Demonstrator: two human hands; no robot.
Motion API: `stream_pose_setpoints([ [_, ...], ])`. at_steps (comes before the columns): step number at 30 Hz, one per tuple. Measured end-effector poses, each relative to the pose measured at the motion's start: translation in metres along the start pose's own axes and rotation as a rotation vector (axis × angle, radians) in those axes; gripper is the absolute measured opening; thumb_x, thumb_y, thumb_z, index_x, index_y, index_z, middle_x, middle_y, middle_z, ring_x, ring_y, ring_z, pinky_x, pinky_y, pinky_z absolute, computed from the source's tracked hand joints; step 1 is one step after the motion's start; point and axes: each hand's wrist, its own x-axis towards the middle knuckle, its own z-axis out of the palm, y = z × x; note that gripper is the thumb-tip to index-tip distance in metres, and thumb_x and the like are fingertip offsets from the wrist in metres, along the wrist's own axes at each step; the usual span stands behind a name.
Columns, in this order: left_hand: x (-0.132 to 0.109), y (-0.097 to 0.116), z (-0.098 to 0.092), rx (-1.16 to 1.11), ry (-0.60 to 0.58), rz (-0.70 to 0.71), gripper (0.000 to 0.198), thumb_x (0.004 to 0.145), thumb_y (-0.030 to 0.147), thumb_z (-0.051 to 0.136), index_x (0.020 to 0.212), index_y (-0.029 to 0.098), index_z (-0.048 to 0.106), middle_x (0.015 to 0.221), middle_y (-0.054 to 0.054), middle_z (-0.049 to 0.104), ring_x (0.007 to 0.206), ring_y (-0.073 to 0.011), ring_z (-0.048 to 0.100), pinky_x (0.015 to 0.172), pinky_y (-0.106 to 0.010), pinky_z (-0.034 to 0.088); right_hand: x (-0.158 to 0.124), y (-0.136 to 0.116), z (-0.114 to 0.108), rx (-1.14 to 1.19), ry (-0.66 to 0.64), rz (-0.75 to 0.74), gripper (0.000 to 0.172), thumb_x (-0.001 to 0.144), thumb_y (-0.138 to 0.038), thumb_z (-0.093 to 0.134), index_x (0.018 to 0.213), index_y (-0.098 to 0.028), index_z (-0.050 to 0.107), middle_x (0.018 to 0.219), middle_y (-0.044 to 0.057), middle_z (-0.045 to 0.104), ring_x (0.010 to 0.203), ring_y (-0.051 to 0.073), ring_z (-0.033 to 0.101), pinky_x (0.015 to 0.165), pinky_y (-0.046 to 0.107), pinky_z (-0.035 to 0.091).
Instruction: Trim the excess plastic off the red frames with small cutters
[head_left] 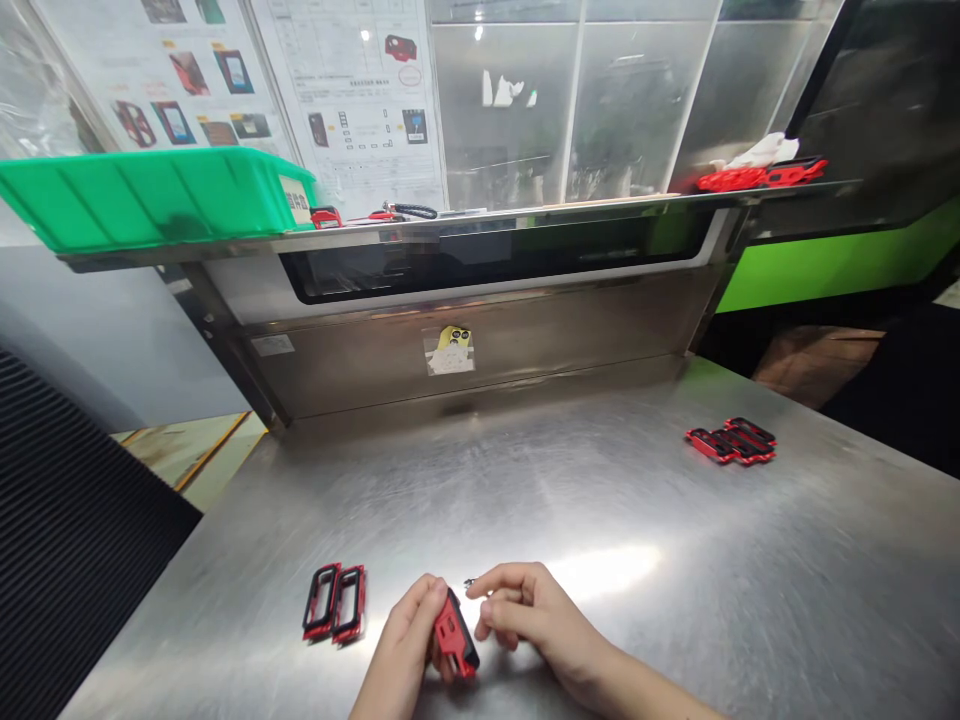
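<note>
My left hand [409,635] is closed around a small red plastic frame part with black edging [456,640], thumb on its upper end. The part is held tilted, and its red side with small cut-outs faces my right hand. My right hand [536,620] hovers just right of it, fingers bent, with thumb and index tips a little apart and nothing visible between them. Close by the index fingertip is a tiny dark piece [469,583]; whether it touches the finger I cannot tell. Left of my hands, two red and black oblong frames [335,603] lie side by side on the metal table [540,480].
Several similar red and black parts [733,441] lie grouped at the table's right. Above the back, a shelf [517,213] carries a green bin [165,200] and more red parts [761,178]. A small clear bag [450,352] is fixed to the back panel. Printed sheets [352,110] hang behind.
</note>
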Motion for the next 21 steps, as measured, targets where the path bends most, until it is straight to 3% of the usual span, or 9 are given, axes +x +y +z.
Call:
stream_pose_setpoints([
  [6, -0.003, 0.003, 0.004, -0.249, 0.131, -0.115, 0.052, 0.053, 0.059, 0.077, 0.065, 0.017, 0.048, 0.052, 0.007, 0.046, 0.05, -0.0093, 0.043, 0.048, -0.019, 0.035, -0.004, 0.005, 0.003, -0.201, -0.11, -0.086, 0.031, 0.064, -0.033, 0.073, 0.084, -0.01, 0.07, 0.059, 0.001, 0.055, 0.051, 0.01, 0.044, 0.051, 0.02, 0.032],
  [11, 0.0, -0.007, 0.002, -0.281, 0.092, -0.177, 0.049, 0.055, 0.056, 0.076, 0.067, 0.014, 0.054, 0.058, 0.003, 0.05, 0.051, -0.009, 0.044, 0.046, -0.018, 0.034, -0.011, 0.004, 0.009, -0.44, -0.126, -0.306, 0.02, 0.072, -0.03, 0.067, 0.082, -0.016, 0.075, 0.065, 0.001, 0.057, 0.058, 0.012, 0.045, 0.054, 0.021, 0.032],
  [16, 0.011, -0.023, -0.008, -0.087, -0.018, -0.168, 0.062, 0.05, 0.074, 0.066, 0.062, 0.016, 0.048, 0.048, 0.003, 0.047, 0.041, -0.0084, 0.039, 0.039, -0.018, 0.026, -0.013, -0.004, 0.011, -0.435, -0.237, -0.375, 0.025, 0.08, -0.035, 0.06, 0.076, -0.014, 0.072, 0.066, 0.003, 0.059, 0.064, 0.015, 0.051, 0.064, 0.023, 0.038],
  [18, 0.009, -0.023, -0.009, 0.118, -0.088, -0.112, 0.062, 0.063, 0.079, 0.05, 0.073, 0.017, 0.051, 0.045, 0.003, 0.047, 0.035, -0.0096, 0.038, 0.037, -0.019, 0.022, -0.012, -0.003, 0.011, -0.353, -0.215, -0.325, 0.023, 0.079, -0.031, 0.059, 0.072, -0.012, 0.07, 0.065, 0.003, 0.059, 0.062, 0.014, 0.051, 0.061, 0.022, 0.039],
  [21, 0.0, -0.013, -0.008, 0.355, 0.01, 0.091, 0.059, 0.078, 0.075, 0.033, 0.081, 0.019, 0.053, 0.047, 0.004, 0.045, 0.04, -0.0115, 0.039, 0.04, -0.02, 0.024, -0.012, 0.0, 0.01, -0.281, -0.139, -0.265, 0.018, 0.074, -0.028, 0.061, 0.07, -0.011, 0.067, 0.062, 0.001, 0.056, 0.057, 0.012, 0.047, 0.055, 0.02, 0.037],
])
